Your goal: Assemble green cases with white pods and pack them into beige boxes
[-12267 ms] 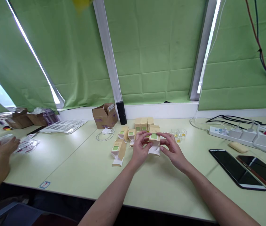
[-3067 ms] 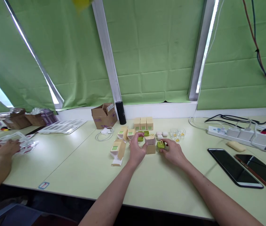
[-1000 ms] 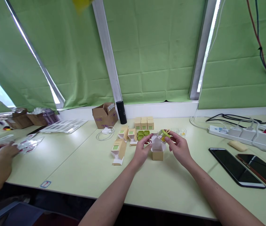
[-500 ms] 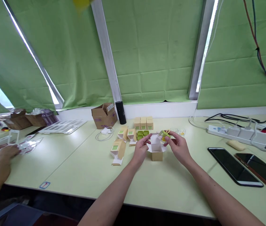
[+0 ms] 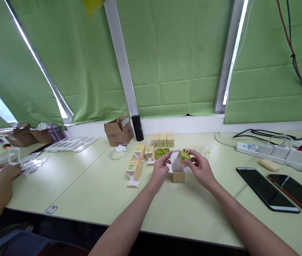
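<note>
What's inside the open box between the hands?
Pale inner walls show in the open box; anything low behind its front wall is hidden. The green item is in the right hand, not down inside.

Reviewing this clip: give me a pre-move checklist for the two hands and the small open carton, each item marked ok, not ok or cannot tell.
1. Green item held by the right hand: ok.
2. Its loop pointing up: ok.
3. Carton open at the top: ok, flaps spread.
4. Left hand touching a flap: cannot tell, it is right beside one.
5. White-edged phone apart from the right hand: ok.
6. Co-worker's hand apart from the carton: ok, far left.
</note>
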The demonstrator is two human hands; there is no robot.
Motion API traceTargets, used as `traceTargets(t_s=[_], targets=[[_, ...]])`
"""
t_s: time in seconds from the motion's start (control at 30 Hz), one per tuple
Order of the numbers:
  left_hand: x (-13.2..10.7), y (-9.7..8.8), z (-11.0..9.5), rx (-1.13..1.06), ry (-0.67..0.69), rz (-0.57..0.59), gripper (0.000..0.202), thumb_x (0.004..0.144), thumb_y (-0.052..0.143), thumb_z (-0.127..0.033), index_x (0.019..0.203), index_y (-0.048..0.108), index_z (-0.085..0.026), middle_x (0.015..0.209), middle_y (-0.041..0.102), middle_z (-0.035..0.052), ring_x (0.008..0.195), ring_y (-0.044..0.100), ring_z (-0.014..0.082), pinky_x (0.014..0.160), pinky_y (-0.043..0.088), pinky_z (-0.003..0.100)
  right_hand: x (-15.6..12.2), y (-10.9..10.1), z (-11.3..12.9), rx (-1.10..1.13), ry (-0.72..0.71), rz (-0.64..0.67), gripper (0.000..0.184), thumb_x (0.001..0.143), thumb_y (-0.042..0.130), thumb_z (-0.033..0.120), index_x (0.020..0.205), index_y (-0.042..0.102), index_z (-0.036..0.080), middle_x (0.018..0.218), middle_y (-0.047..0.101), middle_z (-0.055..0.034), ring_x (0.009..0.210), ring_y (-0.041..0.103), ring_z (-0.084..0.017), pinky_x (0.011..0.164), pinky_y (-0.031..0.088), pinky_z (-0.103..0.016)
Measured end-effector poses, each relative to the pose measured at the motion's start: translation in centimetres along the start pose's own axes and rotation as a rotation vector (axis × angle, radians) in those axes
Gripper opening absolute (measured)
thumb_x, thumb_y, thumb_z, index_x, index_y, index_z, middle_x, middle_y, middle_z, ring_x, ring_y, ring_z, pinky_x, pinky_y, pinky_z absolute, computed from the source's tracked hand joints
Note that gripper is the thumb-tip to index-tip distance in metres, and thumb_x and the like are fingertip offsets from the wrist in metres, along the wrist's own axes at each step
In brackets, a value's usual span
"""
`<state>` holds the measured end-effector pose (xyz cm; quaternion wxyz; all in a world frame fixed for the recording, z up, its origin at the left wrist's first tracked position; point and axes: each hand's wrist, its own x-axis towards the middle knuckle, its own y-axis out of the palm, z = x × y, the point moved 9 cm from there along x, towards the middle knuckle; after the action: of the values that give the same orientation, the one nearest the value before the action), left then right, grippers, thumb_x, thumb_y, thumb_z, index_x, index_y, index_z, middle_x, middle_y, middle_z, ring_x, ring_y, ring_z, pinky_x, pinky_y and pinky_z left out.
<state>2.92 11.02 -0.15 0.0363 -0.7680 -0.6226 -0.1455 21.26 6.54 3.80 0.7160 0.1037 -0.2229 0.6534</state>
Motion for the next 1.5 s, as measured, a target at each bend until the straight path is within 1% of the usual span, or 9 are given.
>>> traceTargets(t_s=[0.13, 0.3, 0.43, 0.7, 0.9, 1.03, 1.2, 1.33, 1.5], targets=[[0.0, 0.1, 0.0, 0.005, 0.0, -0.002, 0.084, 0.051, 0.049, -0.005, 0.131, 0.07, -0.017, 0.118, 0.069, 0.01, 0.091, 0.054, 0.0166, 0.067, 0.041, 0.022, -0.4, 0.6, 0.8, -0.082, -0.055, 0.043, 0.032, 0.091, 0.063, 0.041, 0.118, 0.06, 0.025, 0.118, 0.069, -0.0085, 0.086, 0.067, -0.021, 0.057, 0.051, -0.027], [0.1, 0.0, 0.4, -0.001, 0.002, 0.002, 0.084, 0.052, 0.05, -0.005, 0.133, 0.069, -0.016, 0.103, 0.068, 0.0081, 0.09, 0.054, 0.0163, 0.068, 0.041, 0.022, -0.8, 1.4, 0.8, -0.182, -0.08, 0.113, 0.024, 0.09, 0.06, 0.033, 0.113, 0.056, 0.026, 0.106, 0.068, -0.0059, 0.09, 0.064, -0.022, 0.062, 0.051, -0.03], [0.2, -0.2, 0.4, 0.006, 0.025, -0.005, 0.082, 0.053, 0.051, -0.004, 0.132, 0.07, -0.017, 0.092, 0.067, 0.0051, 0.09, 0.055, 0.0163, 0.076, 0.043, 0.025, -1.0, 1.9, 0.7, -0.251, -0.085, 0.16, 0.024, 0.089, 0.059, 0.029, 0.112, 0.055, 0.026, 0.101, 0.066, -0.0045, 0.086, 0.062, -0.021, 0.063, 0.051, -0.031], [-0.1, -0.1, 0.0, 0.022, 0.026, -0.022, 0.08, 0.054, 0.052, -0.004, 0.131, 0.071, -0.018, 0.099, 0.068, 0.0058, 0.09, 0.056, 0.0163, 0.078, 0.045, 0.025, -1.1, 2.4, 0.3, -0.334, -0.119, 0.205, 0.028, 0.082, 0.061, 0.022, 0.109, 0.057, 0.025, 0.106, 0.063, -0.0059, 0.086, 0.06, -0.021, 0.065, 0.053, -0.032], [-0.1, -0.2, 0.1, 0.066, 0.017, -0.039, 0.082, 0.054, 0.05, -0.004, 0.133, 0.07, -0.017, 0.091, 0.064, 0.0044, 0.088, 0.054, 0.0163, 0.076, 0.044, 0.025, -1.2, 2.6, 0.6, -0.355, -0.154, 0.208, 0.012, 0.093, 0.055, 0.031, 0.104, 0.059, 0.025, 0.101, 0.064, -0.0071, 0.085, 0.06, -0.022, 0.067, 0.052, -0.033], [-0.1, -0.1, 0.1, 0.079, 0.028, -0.039, 0.082, 0.055, 0.05, -0.004, 0.133, 0.07, -0.017, 0.088, 0.063, 0.0038, 0.086, 0.054, 0.0162, 0.077, 0.043, 0.026, -1.0, 2.5, 1.0, -0.405, -0.195, 0.166, 0.019, 0.101, 0.045, 0.034, 0.097, 0.062, 0.025, 0.091, 0.067, -0.007, 0.086, 0.059, -0.024, 0.071, 0.049, -0.036], [-0.1, -0.1, 0.1, 0.077, 0.026, -0.033, 0.081, 0.055, 0.051, -0.004, 0.133, 0.07, -0.018, 0.09, 0.063, 0.0044, 0.088, 0.054, 0.0167, 0.077, 0.043, 0.026, -0.9, 2.6, 1.1, -0.372, -0.215, 0.139, 0.021, 0.101, 0.047, 0.035, 0.098, 0.065, 0.026, 0.097, 0.069, -0.0082, 0.092, 0.061, -0.026, 0.074, 0.051, -0.038], [-0.1, -0.1, 0.1, 0.094, 0.034, -0.036, 0.081, 0.056, 0.051, -0.006, 0.133, 0.07, -0.018, 0.093, 0.065, 0.0048, 0.088, 0.053, 0.0163, 0.075, 0.043, 0.025, -0.8, 2.7, 0.7, -0.299, -0.19, 0.132, 0.021, 0.099, 0.051, 0.037, 0.092, 0.066, 0.025, 0.108, 0.061, -0.0105, 0.092, 0.061, -0.025, 0.074, 0.055, -0.038], [-0.1, -0.1, 0.2, 0.11, 0.044, -0.028, 0.081, 0.057, 0.051, -0.005, 0.135, 0.069, -0.018, 0.093, 0.064, 0.0044, 0.087, 0.053, 0.0158, 0.077, 0.043, 0.025, -0.6, 2.5, 0.0, -0.278, -0.169, 0.079, 0.02, 0.093, 0.06, 0.037, 0.082, 0.071, 0.023, 0.098, 0.054, -0.0082, 0.09, 0.059, -0.025, 0.075, 0.055, -0.039]])
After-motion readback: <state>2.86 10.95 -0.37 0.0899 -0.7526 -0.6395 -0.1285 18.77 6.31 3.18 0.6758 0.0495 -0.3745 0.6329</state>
